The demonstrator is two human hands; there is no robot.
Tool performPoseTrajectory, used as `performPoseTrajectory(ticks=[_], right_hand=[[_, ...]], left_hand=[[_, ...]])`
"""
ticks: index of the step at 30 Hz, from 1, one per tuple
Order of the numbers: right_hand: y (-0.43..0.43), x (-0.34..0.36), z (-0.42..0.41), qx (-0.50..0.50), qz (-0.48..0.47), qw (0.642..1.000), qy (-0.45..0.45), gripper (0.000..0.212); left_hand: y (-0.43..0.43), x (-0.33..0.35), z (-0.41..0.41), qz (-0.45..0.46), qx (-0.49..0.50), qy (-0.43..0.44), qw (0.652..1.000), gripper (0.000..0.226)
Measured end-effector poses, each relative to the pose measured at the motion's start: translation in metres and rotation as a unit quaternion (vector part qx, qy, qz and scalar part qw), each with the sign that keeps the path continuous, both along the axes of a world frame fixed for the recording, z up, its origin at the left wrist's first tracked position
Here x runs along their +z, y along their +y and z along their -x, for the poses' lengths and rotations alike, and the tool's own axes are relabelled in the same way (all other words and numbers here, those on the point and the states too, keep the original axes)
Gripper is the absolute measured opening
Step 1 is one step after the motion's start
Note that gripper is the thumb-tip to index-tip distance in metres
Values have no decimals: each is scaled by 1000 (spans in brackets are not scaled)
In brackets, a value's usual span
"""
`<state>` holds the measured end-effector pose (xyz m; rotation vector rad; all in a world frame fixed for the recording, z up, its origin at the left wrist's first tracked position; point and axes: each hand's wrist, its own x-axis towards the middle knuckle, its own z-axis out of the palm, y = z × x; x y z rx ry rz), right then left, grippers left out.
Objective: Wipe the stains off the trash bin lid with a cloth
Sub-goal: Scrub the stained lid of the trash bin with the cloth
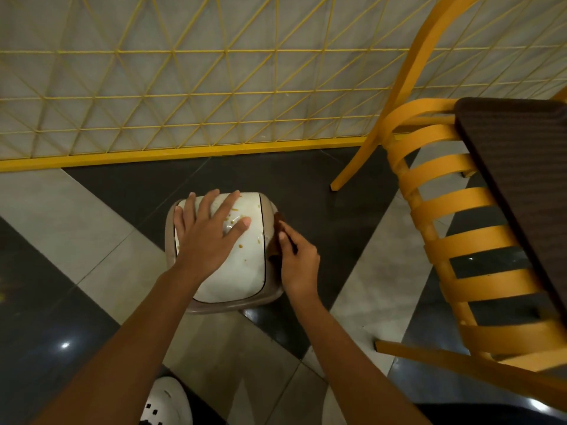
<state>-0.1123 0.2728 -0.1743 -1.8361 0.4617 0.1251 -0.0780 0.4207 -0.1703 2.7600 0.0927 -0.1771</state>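
Dark and pale floor tiles (92,228) meet in diagonal bands below one yellow lattice fence (184,87) that runs along the far side. One trash bin (270,294) stands on the floor near the middle of the view, its taupe rim framing one white domed lid (245,262). Several small orange-brown stains (234,210) are scattered over the far and right parts of the lid; the count cannot be fixed, as the hand covers some of the surface. One left hand (205,237) lies flat on the lid, fingers spread wide. One right hand (299,265) is at the bin's right edge, its fingertips pinching one brown cloth (277,231) against the rim. One yellow slatted chair (454,234) stands to the right, beside one dark table top (521,167). One white perforated shoe (167,403) shows at the bottom edge.
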Motion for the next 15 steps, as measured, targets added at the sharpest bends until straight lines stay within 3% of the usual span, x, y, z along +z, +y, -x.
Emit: performPoseTrajectory(ticks=[3,8,15], right_hand=[[-2,-1,-24,14,-7,1000,9,30],[-6,-5,-79,111,27,992,44,31],[-16,-21,-48,133,79,988,2,31]], left_hand=[[-1,2,-1,-8,0,6,1000,55],[0,2,-2,1,0,7,1000,59],[0,1,-1,5,0,4,1000,57]])
